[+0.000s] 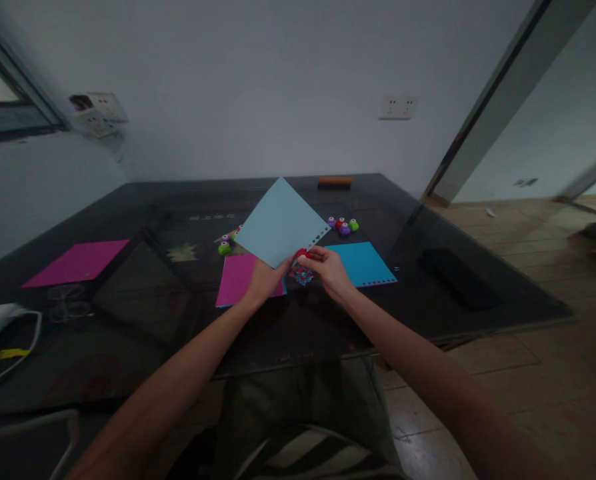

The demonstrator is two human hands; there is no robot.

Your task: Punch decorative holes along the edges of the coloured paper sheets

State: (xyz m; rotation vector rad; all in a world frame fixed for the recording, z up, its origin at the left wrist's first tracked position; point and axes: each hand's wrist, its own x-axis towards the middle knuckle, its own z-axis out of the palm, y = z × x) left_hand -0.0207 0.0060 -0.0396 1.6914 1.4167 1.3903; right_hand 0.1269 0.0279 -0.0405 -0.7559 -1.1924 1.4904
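My left hand pinches the lower corner of a light blue sheet of paper, held tilted above the table. A row of small punched holes runs along the sheet's lower right edge. At that edge, my right hand is closed on a small red craft punch with a white top. Just below the punch lies a little heap of coloured paper bits. Under my left wrist rests a stack of pink and blue paper. To the right of my right hand is a bright blue sheet with holes along its near edge.
Several coloured punches sit behind the blue sheet, and others stand left of the held paper. A pink sheet lies far left on the dark table. A black object lies right; a brown roll is at the back.
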